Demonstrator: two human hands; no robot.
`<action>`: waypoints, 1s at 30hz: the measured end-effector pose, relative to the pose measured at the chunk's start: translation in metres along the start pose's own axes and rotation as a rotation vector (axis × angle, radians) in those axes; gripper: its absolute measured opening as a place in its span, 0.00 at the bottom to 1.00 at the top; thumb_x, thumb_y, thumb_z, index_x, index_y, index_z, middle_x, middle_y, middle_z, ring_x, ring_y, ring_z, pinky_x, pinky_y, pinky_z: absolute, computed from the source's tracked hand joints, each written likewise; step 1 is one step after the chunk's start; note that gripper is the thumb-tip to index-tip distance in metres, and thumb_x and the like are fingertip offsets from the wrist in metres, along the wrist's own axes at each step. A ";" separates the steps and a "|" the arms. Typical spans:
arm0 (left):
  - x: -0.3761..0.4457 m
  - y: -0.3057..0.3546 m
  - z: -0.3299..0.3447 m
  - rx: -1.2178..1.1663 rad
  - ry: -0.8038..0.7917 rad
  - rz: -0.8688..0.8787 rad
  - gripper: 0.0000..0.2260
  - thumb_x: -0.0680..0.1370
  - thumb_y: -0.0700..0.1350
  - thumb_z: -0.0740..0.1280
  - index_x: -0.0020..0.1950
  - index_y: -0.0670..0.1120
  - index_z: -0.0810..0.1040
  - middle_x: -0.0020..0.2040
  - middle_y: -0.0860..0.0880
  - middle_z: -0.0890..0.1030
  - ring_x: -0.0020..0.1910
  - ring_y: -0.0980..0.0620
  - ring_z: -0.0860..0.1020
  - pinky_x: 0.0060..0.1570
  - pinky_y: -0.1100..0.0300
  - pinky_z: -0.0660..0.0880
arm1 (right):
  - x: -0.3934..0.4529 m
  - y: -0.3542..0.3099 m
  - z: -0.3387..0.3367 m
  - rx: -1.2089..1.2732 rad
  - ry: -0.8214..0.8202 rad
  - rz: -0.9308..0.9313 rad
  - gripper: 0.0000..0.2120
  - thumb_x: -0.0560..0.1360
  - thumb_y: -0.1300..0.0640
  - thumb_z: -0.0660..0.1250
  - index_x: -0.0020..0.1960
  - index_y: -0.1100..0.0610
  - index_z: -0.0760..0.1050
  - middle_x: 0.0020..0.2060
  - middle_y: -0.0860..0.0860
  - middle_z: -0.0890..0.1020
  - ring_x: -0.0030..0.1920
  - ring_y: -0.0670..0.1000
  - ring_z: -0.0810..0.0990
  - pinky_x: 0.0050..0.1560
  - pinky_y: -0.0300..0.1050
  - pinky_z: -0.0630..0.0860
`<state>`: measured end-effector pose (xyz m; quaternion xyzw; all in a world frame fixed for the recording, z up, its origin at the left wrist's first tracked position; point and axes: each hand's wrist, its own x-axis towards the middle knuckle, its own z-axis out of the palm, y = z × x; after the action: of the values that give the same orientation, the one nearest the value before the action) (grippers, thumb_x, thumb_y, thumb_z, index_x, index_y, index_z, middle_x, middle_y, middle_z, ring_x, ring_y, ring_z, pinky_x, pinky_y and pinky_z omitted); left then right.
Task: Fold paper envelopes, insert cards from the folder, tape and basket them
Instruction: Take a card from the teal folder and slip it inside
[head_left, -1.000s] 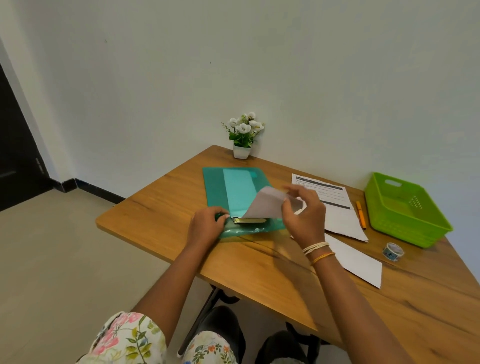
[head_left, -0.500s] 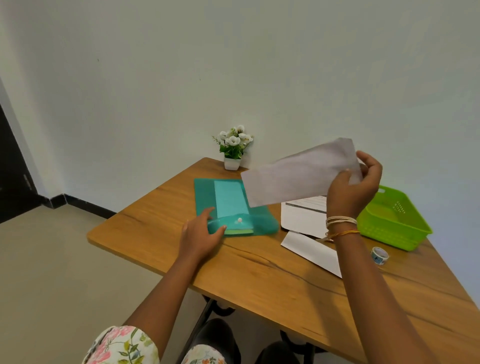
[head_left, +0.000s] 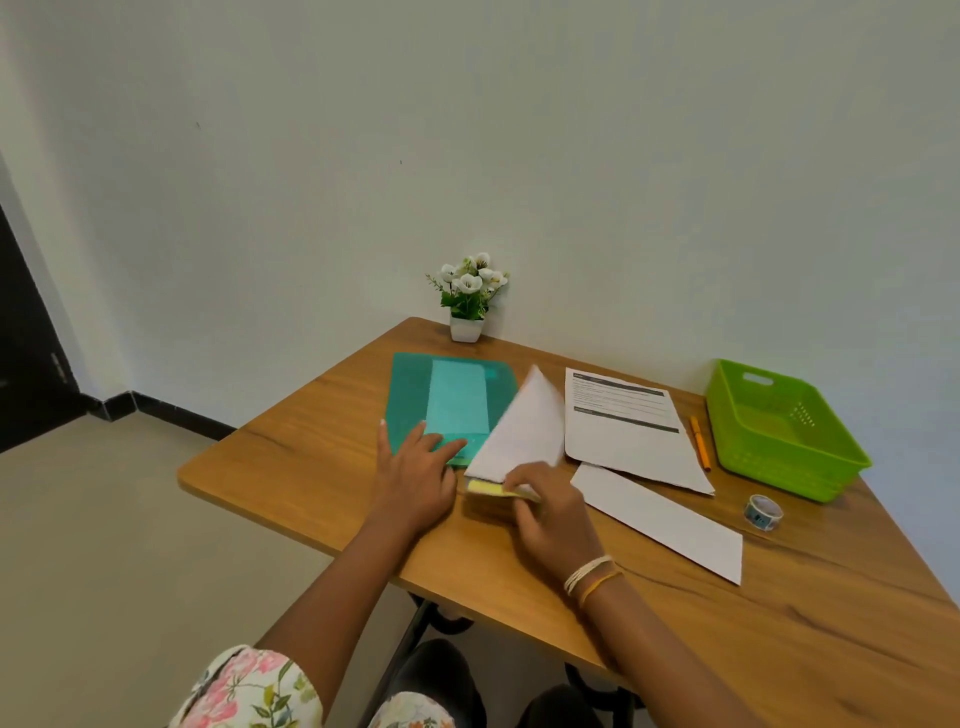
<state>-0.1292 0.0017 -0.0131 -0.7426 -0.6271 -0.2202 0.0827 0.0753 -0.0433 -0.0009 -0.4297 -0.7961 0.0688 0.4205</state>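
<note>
The basket (head_left: 779, 431) at 2 o'clock is empty; the right hand (head_left: 550, 514) grips a folded paper (head_left: 519, 431) over a yellow card (head_left: 485, 487), left hand (head_left: 415, 480) flat on the folder (head_left: 410, 395), so taping remains.

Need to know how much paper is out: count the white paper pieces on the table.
3: a folded piece in the right hand, a printed sheet beside the pen, a plain folded strip nearer the table's front edge.
</note>
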 end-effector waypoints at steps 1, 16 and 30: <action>0.000 0.001 0.000 0.041 -0.005 -0.036 0.21 0.76 0.53 0.54 0.67 0.56 0.75 0.65 0.49 0.76 0.72 0.46 0.66 0.70 0.33 0.42 | -0.004 -0.001 0.003 -0.037 -0.046 -0.021 0.09 0.73 0.61 0.67 0.52 0.53 0.77 0.49 0.50 0.81 0.50 0.45 0.78 0.51 0.34 0.76; 0.019 -0.020 0.007 0.038 -0.205 -0.391 0.35 0.77 0.68 0.46 0.79 0.52 0.50 0.79 0.43 0.49 0.78 0.42 0.48 0.73 0.38 0.43 | 0.006 0.016 0.014 -0.274 -0.104 0.240 0.12 0.76 0.61 0.65 0.55 0.51 0.81 0.55 0.48 0.80 0.53 0.50 0.79 0.52 0.40 0.77; -0.008 0.026 -0.006 -0.304 0.005 0.207 0.19 0.79 0.53 0.55 0.66 0.52 0.75 0.74 0.49 0.68 0.74 0.51 0.63 0.73 0.41 0.54 | -0.041 0.032 -0.047 -0.025 -0.173 0.399 0.17 0.72 0.71 0.63 0.47 0.51 0.81 0.56 0.48 0.82 0.64 0.46 0.75 0.64 0.37 0.68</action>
<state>-0.1067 -0.0128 -0.0068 -0.8066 -0.5065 -0.3047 -0.0066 0.1410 -0.0655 -0.0111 -0.5765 -0.7292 0.1774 0.3233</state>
